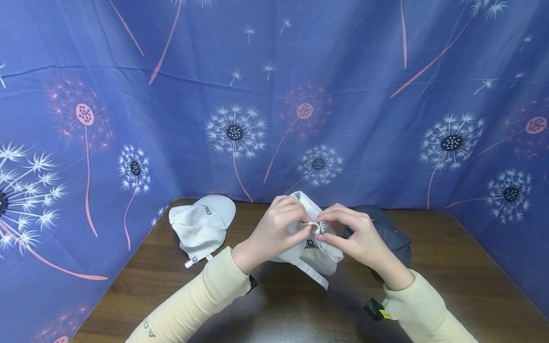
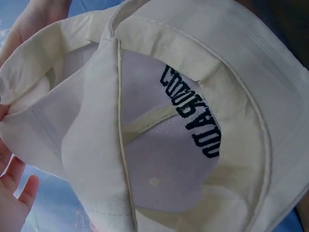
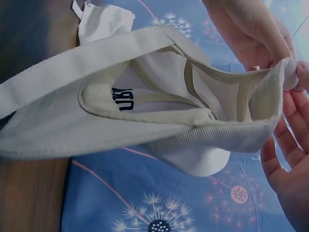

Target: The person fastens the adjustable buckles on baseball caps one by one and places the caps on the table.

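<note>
Both hands hold a white baseball cap (image 1: 306,202) above the table, close together at its edge. My left hand (image 1: 279,228) pinches the edge fabric between thumb and fingers. My right hand (image 1: 353,233) grips the same edge opposite, thumb and forefinger around a small black-and-white patterned piece (image 1: 322,227). A loose strap (image 1: 315,276) hangs below. In the left wrist view the cap's inside (image 2: 159,183) faces the camera, with dark lettering (image 2: 193,113) showing. The right wrist view has its brim (image 3: 48,133) at the left and the pinched edge (image 3: 288,72) at the right.
Another white cap (image 1: 201,231) with dark letters lies on the brown table (image 1: 150,286) at the left. Behind my right hand sits a dark cap (image 1: 392,238), partly covered. A blue dandelion-print cloth (image 1: 274,95) hangs behind the table and along its sides.
</note>
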`<action>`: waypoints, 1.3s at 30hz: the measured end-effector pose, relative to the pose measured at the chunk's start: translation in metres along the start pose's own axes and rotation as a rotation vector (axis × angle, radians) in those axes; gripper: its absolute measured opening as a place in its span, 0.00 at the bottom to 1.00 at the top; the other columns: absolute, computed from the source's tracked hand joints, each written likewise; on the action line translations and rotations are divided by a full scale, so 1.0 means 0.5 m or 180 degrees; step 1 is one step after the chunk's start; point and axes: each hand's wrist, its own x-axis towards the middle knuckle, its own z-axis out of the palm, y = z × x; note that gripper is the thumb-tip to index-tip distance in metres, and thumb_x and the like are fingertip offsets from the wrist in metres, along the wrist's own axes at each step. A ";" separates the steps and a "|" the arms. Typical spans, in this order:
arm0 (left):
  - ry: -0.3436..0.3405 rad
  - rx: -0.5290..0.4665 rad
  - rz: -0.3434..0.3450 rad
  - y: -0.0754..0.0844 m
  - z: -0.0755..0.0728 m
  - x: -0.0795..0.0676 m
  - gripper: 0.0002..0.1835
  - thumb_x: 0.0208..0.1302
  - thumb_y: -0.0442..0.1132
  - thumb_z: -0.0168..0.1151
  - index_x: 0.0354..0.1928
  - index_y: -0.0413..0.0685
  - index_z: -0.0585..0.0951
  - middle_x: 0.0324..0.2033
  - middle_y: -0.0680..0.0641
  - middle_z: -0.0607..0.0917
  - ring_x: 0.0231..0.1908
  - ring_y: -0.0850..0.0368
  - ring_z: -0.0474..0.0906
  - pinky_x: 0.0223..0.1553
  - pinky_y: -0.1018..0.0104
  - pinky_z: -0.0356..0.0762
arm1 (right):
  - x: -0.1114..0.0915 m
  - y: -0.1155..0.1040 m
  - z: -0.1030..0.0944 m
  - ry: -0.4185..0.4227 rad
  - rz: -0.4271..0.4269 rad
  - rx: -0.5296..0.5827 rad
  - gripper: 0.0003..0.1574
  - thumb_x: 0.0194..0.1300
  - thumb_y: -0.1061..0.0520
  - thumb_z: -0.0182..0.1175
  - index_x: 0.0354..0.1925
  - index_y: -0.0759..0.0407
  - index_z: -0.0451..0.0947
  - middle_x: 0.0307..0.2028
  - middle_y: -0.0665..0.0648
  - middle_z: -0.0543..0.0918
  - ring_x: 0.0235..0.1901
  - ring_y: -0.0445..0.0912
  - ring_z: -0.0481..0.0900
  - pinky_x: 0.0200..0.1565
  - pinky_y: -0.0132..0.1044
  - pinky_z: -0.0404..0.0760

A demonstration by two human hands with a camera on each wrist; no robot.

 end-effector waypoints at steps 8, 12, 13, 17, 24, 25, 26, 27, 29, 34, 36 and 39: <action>0.0026 -0.0005 0.0022 -0.004 -0.002 0.001 0.03 0.52 0.33 0.66 0.28 0.47 0.81 0.23 0.55 0.82 0.37 0.59 0.77 0.51 0.63 0.71 | -0.031 0.052 -0.006 -0.0079 0.0090 0.0111 0.15 0.53 0.61 0.69 0.41 0.61 0.80 0.36 0.56 0.83 0.39 0.41 0.78 0.41 0.27 0.75; 0.0029 -0.0036 0.0030 -0.005 -0.005 0.003 0.03 0.52 0.33 0.66 0.28 0.47 0.81 0.24 0.55 0.82 0.38 0.58 0.77 0.51 0.63 0.71 | -0.037 0.055 -0.009 -0.0084 0.0199 0.0248 0.14 0.56 0.62 0.67 0.43 0.61 0.80 0.38 0.55 0.82 0.38 0.41 0.78 0.41 0.28 0.76; 0.0027 -0.0043 0.0030 -0.005 -0.006 0.003 0.03 0.52 0.33 0.67 0.28 0.47 0.81 0.24 0.55 0.82 0.38 0.58 0.77 0.51 0.63 0.71 | -0.038 0.054 -0.009 -0.0082 0.0219 0.0294 0.14 0.57 0.63 0.66 0.43 0.61 0.80 0.38 0.55 0.82 0.38 0.41 0.78 0.41 0.28 0.76; 0.0007 -0.0072 0.0016 -0.003 -0.009 0.003 0.03 0.53 0.34 0.67 0.29 0.47 0.82 0.25 0.55 0.83 0.38 0.59 0.77 0.50 0.63 0.71 | -0.038 0.049 -0.009 -0.0078 0.0291 0.0485 0.14 0.58 0.67 0.63 0.44 0.63 0.79 0.39 0.55 0.82 0.38 0.42 0.76 0.41 0.28 0.76; -0.0117 -0.0085 -0.0097 0.003 -0.016 0.000 0.06 0.56 0.37 0.68 0.36 0.48 0.84 0.31 0.55 0.85 0.40 0.60 0.76 0.50 0.63 0.70 | -0.038 0.043 -0.011 -0.0133 0.0428 0.0676 0.17 0.58 0.74 0.58 0.46 0.65 0.77 0.42 0.56 0.81 0.38 0.42 0.76 0.40 0.29 0.77; -0.0135 -0.0074 -0.0121 0.004 -0.018 -0.002 0.07 0.56 0.37 0.68 0.37 0.48 0.84 0.33 0.55 0.85 0.41 0.61 0.76 0.51 0.63 0.70 | -0.039 0.042 -0.011 -0.0151 0.0466 0.0673 0.17 0.58 0.74 0.58 0.47 0.65 0.77 0.42 0.55 0.81 0.39 0.42 0.76 0.40 0.29 0.77; -0.0148 -0.0064 -0.0145 0.005 -0.019 -0.005 0.08 0.56 0.38 0.68 0.39 0.47 0.84 0.34 0.55 0.86 0.41 0.61 0.76 0.51 0.63 0.70 | -0.039 0.042 -0.012 -0.0162 0.0497 0.0662 0.17 0.59 0.74 0.58 0.47 0.64 0.77 0.42 0.55 0.80 0.39 0.42 0.76 0.40 0.28 0.77; -0.0157 -0.0055 -0.0172 0.006 -0.021 -0.007 0.09 0.56 0.38 0.68 0.39 0.47 0.83 0.35 0.55 0.86 0.42 0.60 0.76 0.51 0.63 0.70 | -0.039 0.042 -0.012 -0.0170 0.0502 0.0646 0.17 0.59 0.74 0.58 0.47 0.64 0.77 0.42 0.54 0.80 0.39 0.42 0.76 0.40 0.28 0.77; -0.0150 -0.0036 -0.0231 0.007 -0.025 -0.013 0.11 0.55 0.39 0.69 0.41 0.47 0.83 0.36 0.54 0.86 0.43 0.60 0.76 0.52 0.62 0.70 | -0.040 0.042 -0.013 -0.0176 0.0523 0.0605 0.17 0.59 0.74 0.58 0.47 0.64 0.77 0.42 0.54 0.81 0.39 0.41 0.76 0.40 0.28 0.76; -0.0114 -0.0016 -0.0489 0.011 -0.034 -0.030 0.15 0.53 0.39 0.70 0.44 0.46 0.82 0.40 0.52 0.85 0.45 0.59 0.76 0.51 0.63 0.70 | -0.039 0.043 -0.015 -0.0171 0.0569 0.0542 0.17 0.58 0.74 0.58 0.46 0.64 0.77 0.43 0.55 0.81 0.40 0.42 0.76 0.43 0.27 0.76; -0.0142 -0.0004 -0.0639 0.013 -0.037 -0.037 0.17 0.53 0.39 0.70 0.45 0.46 0.81 0.42 0.51 0.84 0.47 0.58 0.76 0.53 0.63 0.70 | -0.039 0.044 -0.016 -0.0179 0.0656 0.0515 0.17 0.59 0.74 0.58 0.46 0.63 0.78 0.43 0.54 0.81 0.41 0.41 0.76 0.43 0.27 0.76; -0.0247 -0.0001 -0.0898 0.018 -0.042 -0.047 0.19 0.53 0.38 0.70 0.48 0.45 0.80 0.44 0.51 0.82 0.47 0.58 0.75 0.53 0.65 0.70 | -0.040 0.045 -0.018 -0.0205 0.0793 0.0457 0.15 0.60 0.73 0.58 0.46 0.65 0.77 0.44 0.52 0.81 0.42 0.41 0.77 0.42 0.28 0.77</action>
